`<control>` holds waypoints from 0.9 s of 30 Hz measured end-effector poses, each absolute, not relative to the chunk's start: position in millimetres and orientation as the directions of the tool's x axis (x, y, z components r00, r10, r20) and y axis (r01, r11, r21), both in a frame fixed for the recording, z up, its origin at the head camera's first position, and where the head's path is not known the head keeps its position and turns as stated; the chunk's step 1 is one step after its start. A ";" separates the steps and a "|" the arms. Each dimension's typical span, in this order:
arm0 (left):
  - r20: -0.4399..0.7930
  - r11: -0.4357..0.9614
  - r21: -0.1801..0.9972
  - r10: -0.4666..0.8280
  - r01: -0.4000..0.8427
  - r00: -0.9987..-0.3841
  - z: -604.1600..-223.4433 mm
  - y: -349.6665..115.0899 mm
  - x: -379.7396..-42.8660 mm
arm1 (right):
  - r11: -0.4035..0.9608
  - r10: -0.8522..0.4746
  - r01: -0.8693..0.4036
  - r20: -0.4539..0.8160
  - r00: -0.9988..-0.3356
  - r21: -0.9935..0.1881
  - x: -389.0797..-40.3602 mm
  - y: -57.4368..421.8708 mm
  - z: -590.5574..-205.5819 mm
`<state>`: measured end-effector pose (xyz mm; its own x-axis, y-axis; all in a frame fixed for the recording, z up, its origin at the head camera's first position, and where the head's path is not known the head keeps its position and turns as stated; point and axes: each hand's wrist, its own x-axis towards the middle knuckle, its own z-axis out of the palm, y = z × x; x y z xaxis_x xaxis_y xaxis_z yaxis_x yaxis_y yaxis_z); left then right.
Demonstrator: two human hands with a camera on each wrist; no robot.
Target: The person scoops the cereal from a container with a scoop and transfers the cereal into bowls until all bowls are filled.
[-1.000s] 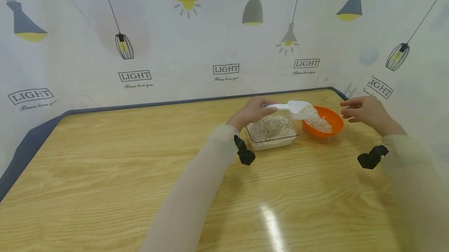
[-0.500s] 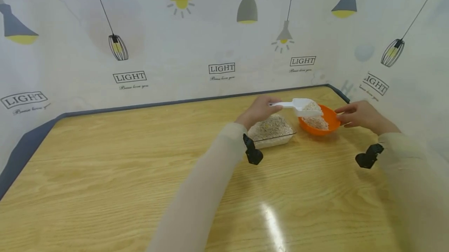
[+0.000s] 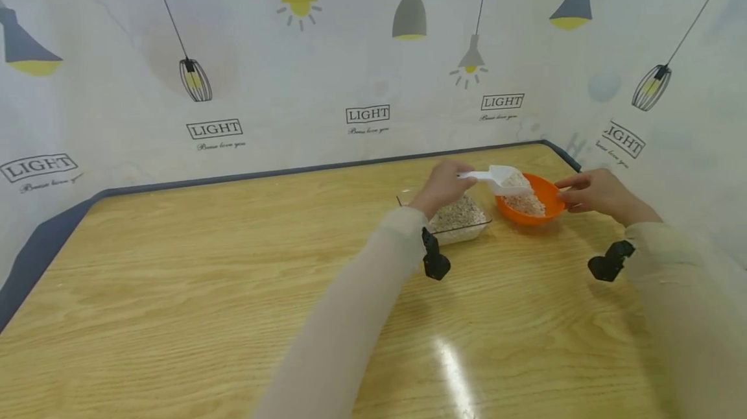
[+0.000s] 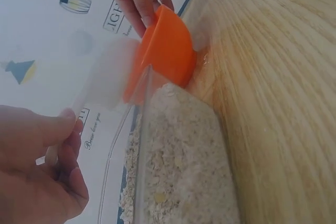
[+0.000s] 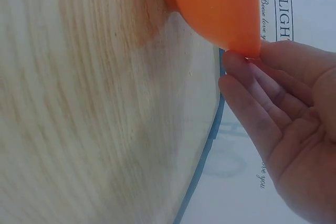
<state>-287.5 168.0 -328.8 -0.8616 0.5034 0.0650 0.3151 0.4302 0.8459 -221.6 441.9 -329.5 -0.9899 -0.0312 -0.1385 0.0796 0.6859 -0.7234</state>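
My left hand (image 3: 445,185) grips the handle of a white scoop (image 3: 497,174), which carries pale flakes that look like oats. The scoop is over the left side of an orange bowl (image 3: 530,218), where more of the flakes lie. On the bowl's right side, my right hand (image 3: 604,197) pinches the rim between thumb and fingers (image 5: 247,87). Below my left wrist stands a clear rectangular container (image 4: 184,156) heaped with flakes, partly hidden by the hand and sleeve in the head view. The scoop (image 4: 107,74) looks blurred in the left wrist view.
The container and bowl stand side by side on a wooden table (image 3: 204,289), near its back right corner. A white backdrop (image 3: 292,82) printed with lamps rises behind and beside the table. Black wrist cameras (image 3: 435,257) hang at both cuffs.
My right hand has moved left onto the bowl's rim and taken hold of it. My left hand has shifted right, bringing the loaded scoop further over the bowl.
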 end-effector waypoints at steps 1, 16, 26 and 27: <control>0.071 0.435 0.840 0.506 0.325 -0.860 -328.8 169.8 -286.6 | 0.687 -0.029 0.081 -0.139 -0.990 -0.723 -221.3 441.9 -329.7; 0.103 0.667 0.531 0.561 0.522 -0.821 -314.2 196.6 -269.7 | 0.680 0.004 0.113 -0.151 -0.988 -0.724 -223.1 447.6 -334.3; 0.084 0.704 0.453 0.578 0.547 -0.812 -317.0 202.9 -263.6 | 0.687 0.007 0.120 -0.159 -0.987 -0.717 -222.5 442.5 -335.5; 0.083 0.704 0.445 0.583 0.553 -0.808 -316.9 202.9 -262.4 | 0.687 0.006 0.119 -0.158 -0.987 -0.717 -222.2 442.4 -335.6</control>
<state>-262.4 202.9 -316.9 -0.8085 0.5826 0.0834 0.5533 0.7040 0.4453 -222.2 442.4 -335.6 -0.9874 0.0064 -0.1583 0.1194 0.6870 -0.7168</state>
